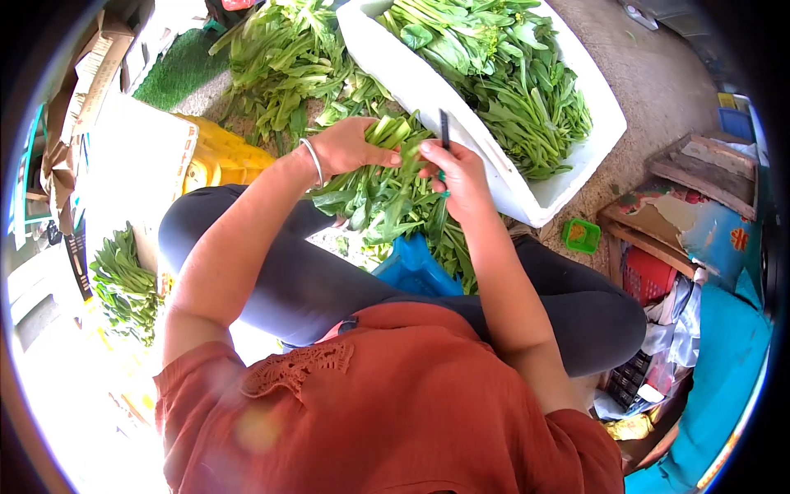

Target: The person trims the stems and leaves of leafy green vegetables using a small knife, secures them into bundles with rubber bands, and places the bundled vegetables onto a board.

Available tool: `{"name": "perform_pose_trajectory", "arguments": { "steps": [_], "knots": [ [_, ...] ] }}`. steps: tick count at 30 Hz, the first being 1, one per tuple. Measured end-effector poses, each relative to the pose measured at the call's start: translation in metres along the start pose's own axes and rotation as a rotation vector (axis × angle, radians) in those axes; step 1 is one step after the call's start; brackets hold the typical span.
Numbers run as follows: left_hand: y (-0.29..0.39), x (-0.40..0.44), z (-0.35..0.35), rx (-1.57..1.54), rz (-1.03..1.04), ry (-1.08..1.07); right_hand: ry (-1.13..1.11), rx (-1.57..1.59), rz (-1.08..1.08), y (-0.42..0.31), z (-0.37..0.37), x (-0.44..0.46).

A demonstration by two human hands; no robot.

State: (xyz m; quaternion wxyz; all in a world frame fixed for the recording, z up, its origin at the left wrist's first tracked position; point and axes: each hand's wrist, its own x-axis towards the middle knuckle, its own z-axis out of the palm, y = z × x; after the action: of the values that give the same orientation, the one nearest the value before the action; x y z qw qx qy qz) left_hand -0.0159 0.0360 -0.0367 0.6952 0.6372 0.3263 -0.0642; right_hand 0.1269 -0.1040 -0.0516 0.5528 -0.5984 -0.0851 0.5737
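My left hand (pixel 350 146), with a bracelet at the wrist, is closed around a bunch of leafy greens (pixel 362 191). The cut stem ends point up and away, and the leaves hang down over my lap. My right hand (pixel 462 177) is closed on a small knife (pixel 444 128) with a dark blade sticking up past the fingers and a green handle partly hidden in the palm. Its thumb and fingertips are close beside the bunch; whether they also pinch a leaf I cannot tell. A blue plastic stool or basket (pixel 418 270) shows below the greens.
A white foam box (pixel 539 210) full of greens stands ahead right. Loose greens (pixel 284 66) lie heaped ahead left, beside a yellow crate (pixel 226 156). More greens (pixel 125 284) sit at far left. A green tray (pixel 581 236) and a wooden stand (pixel 658 218) are at right.
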Motion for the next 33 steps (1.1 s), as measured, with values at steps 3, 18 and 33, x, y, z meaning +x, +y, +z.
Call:
{"name": "perform_pose_trajectory", "arguments": {
  "steps": [3,18,33],
  "knots": [
    [-0.003,0.0,-0.005,-0.083,-0.037,-0.008,-0.002,-0.035,0.006,-0.008,-0.02,-0.008],
    [0.021,-0.016,0.009,-0.55,-0.177,-0.129,-0.436,-0.078,0.083,-0.027,0.016,-0.021],
    [0.014,-0.013,0.009,-0.089,-0.014,-0.251,-0.029,-0.191,-0.271,-0.015,0.023,-0.013]
  ]
}}
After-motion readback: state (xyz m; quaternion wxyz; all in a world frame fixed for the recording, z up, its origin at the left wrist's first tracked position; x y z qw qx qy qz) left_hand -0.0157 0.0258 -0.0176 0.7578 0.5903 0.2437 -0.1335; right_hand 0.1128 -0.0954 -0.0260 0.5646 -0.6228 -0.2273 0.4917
